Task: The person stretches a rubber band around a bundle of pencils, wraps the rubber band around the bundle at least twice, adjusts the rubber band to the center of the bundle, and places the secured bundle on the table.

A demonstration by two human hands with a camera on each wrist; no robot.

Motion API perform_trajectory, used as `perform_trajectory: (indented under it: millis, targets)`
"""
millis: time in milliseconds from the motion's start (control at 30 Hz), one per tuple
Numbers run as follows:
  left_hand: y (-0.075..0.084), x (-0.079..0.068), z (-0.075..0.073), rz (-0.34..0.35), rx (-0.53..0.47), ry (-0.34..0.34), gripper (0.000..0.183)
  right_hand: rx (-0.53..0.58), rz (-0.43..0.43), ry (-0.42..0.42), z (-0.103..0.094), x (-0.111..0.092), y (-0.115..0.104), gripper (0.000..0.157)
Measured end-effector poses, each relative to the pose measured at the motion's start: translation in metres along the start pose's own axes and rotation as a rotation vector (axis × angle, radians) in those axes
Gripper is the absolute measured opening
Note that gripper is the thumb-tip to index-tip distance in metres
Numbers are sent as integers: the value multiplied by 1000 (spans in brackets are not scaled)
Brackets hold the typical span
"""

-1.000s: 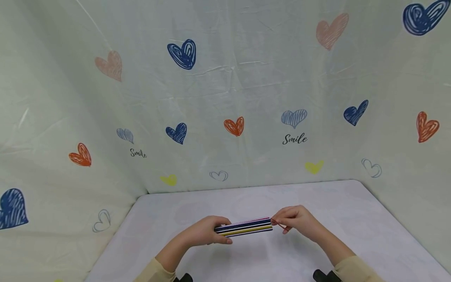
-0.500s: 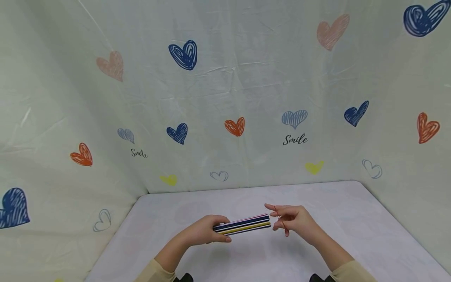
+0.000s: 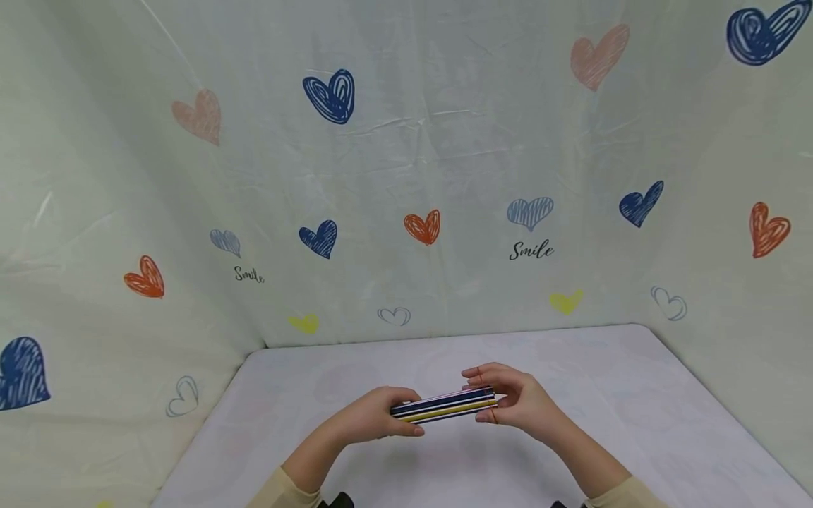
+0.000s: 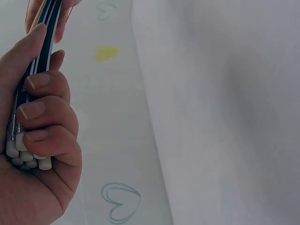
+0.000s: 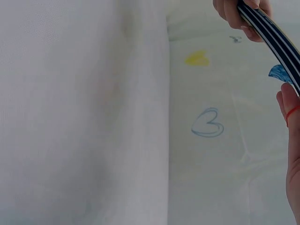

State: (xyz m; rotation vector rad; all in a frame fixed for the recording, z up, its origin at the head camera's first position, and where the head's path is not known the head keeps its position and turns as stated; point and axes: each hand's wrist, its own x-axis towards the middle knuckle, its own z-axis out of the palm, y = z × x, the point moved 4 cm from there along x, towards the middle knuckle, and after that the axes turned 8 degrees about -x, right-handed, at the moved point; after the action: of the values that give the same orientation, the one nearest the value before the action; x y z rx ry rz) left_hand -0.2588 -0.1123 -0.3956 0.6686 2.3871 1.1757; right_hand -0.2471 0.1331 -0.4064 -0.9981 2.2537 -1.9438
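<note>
My left hand [image 3: 371, 421] grips a bundle of striped pencils [image 3: 444, 406] at its left end, above the table. In the left wrist view its fingers curl round the pencils, and white erasers [image 4: 45, 163] show at the near end. A thin red rubber band [image 5: 291, 114] is looped over the thumb and fingers of my right hand [image 3: 527, 402]. That hand is spread around the bundle's right end, fingers above and thumb below. The band passes near the pencil ends; whether it encircles them is hard to see.
A white-covered table [image 3: 305, 374] lies below both hands. Behind it hangs a pale curtain [image 3: 368, 176] printed with hearts and the word Smile. Dark wrist gear [image 3: 336, 500] shows at the bottom edge.
My right hand first pinched the rubber band by the pencil ends, then spread it over its fingers, and has now moved left around the bundle's end. The left hand keeps its grip.
</note>
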Motion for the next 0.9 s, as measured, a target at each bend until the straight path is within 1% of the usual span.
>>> perform_trajectory:
  millis: [167, 367, 433, 533, 633, 667, 700, 767, 833, 900]
  targets:
    - [7, 1, 2, 17, 23, 5, 19, -10, -3, -1, 6, 1, 0, 41]
    - [14, 1, 4, 36, 25, 7, 20, -37, 5, 7, 3, 0, -1, 36]
    - [16, 1, 5, 48, 17, 4, 19, -17, 2, -7, 3, 0, -2, 38]
    - [22, 0, 6, 52, -82, -9, 18, 17, 34, -80, 9, -1, 2, 53]
    - [31, 0, 4, 59, -189, -3, 20, 44, 120, -164, 17, -3, 11, 64]
    - [34, 0, 2, 64, -211, 3, 21, 38, 138, -180, 20, -4, 13, 65]
    - [37, 0, 1, 72, -212, 11, 21, 36, 144, -185, 21, -5, 15, 65]
    - [41, 0, -1, 86, -194, 17, 21, 23, 117, -165, 22, -5, 16, 63]
    - [43, 0, -2, 90, -175, 15, 20, -1, 53, -122, 21, -4, 14, 62]
    - [43, 1, -2, 85, -166, 10, 19, -7, 2, -81, 21, -3, 12, 57]
